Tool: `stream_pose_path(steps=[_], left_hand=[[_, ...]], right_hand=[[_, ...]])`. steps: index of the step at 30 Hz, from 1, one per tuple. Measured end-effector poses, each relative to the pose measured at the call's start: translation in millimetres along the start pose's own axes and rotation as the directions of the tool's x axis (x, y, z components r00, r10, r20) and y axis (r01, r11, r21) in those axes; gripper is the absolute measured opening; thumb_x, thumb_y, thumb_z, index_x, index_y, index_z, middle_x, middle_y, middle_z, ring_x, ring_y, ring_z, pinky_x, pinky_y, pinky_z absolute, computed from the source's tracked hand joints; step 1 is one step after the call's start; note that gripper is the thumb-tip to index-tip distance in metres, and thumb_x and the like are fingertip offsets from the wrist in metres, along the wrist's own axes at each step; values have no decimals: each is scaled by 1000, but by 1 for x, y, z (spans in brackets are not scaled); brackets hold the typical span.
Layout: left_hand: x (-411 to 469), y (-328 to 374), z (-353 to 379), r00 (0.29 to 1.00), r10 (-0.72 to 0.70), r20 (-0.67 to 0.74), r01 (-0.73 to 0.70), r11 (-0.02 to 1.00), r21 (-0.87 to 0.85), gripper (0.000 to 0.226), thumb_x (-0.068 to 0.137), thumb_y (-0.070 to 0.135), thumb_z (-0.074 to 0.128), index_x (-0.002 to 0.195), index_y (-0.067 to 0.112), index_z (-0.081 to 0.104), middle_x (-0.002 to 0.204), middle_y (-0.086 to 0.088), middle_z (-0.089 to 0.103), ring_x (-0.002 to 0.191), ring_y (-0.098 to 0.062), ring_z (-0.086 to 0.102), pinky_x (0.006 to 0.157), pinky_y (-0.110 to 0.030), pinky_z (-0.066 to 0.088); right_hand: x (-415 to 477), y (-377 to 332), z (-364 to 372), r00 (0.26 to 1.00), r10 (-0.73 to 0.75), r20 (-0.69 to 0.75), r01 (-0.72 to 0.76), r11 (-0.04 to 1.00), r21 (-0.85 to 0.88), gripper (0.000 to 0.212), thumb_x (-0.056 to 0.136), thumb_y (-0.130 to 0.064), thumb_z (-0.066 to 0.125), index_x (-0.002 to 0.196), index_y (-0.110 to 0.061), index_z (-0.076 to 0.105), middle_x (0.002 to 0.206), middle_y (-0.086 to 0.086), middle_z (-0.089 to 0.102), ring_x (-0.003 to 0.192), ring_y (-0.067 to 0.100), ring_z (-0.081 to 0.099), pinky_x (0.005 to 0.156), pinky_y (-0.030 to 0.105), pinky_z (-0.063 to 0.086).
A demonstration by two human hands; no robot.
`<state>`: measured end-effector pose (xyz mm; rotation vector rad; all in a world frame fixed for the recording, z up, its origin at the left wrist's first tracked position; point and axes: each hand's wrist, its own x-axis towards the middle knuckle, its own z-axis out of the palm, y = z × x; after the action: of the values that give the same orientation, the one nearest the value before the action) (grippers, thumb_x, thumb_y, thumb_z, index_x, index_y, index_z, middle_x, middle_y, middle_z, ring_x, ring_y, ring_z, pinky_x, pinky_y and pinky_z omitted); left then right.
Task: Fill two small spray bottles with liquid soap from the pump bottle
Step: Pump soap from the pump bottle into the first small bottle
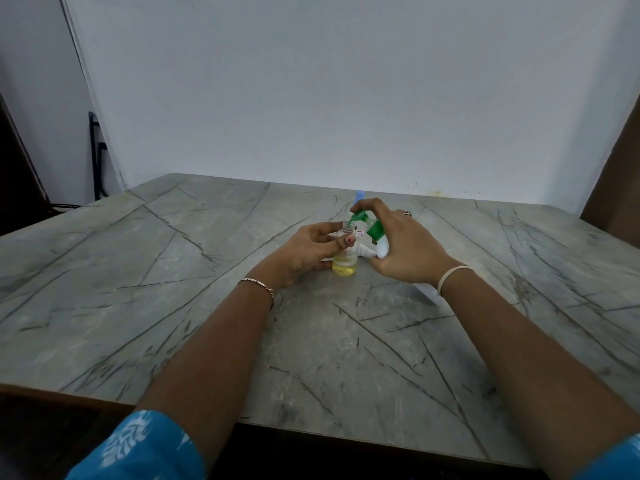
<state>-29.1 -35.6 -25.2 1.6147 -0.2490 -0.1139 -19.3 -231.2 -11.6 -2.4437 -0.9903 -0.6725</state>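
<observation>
- Grey, veined tabletop [207, 271] against a plain white wall [346, 98] fills the view.
- Left hand [311, 247] curls around a small spray bottle [344, 265], thumb and fingers steadying it upright near the table's middle.
- Right hand [405, 244] grips a white pump bottle [382, 249], tilted toward the small one, with a finger on its green pump head [360, 216]; the spout sits over the open neck.
- Counted: two hands, one pump bottle, one small bottle plainly seen. A white piece [367, 252] lies just beside it, and a blue object [360, 195] shows behind the right hand, too hidden to identify.
- Clear and uncapped, the small bottle holds pale yellow liquid in its lower part.
</observation>
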Motion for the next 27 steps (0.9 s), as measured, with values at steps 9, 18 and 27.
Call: stream_pose_path(steps=[9, 18, 27], left_hand=[[-1, 2, 0, 1000, -1, 0, 1, 1000, -3, 31, 87, 22, 68, 116, 24, 59, 118, -3, 68, 112, -19, 63, 97, -39, 52], [1, 0, 0, 1000, -8, -14, 8, 1000, -1, 44, 87, 22, 68, 129, 17, 56, 124, -7, 65, 114, -21, 62, 99, -42, 50], [0, 1, -1, 1000, -3, -3, 3, 1000, 6, 39, 86, 23, 69, 123, 21, 59, 120, -5, 67, 113, -20, 63, 98, -41, 51]], right_hand=[[2, 1, 0, 1000, 10, -13, -10, 1000, 8, 63, 77, -23, 75, 127, -29, 37, 90, -16, 52, 72, 2, 46, 62, 25, 38], [1, 2, 2, 1000, 18, 2, -18, 1000, -16, 65, 78, -27, 74, 131, -34, 36, 94, -10, 54, 72, 4, 47, 58, 23, 36], [2, 2, 1, 1000, 10, -7, -10, 1000, 3, 61, 79, -25, 73, 129, -32, 37, 89, -15, 53, 71, 5, 47, 60, 27, 39]])
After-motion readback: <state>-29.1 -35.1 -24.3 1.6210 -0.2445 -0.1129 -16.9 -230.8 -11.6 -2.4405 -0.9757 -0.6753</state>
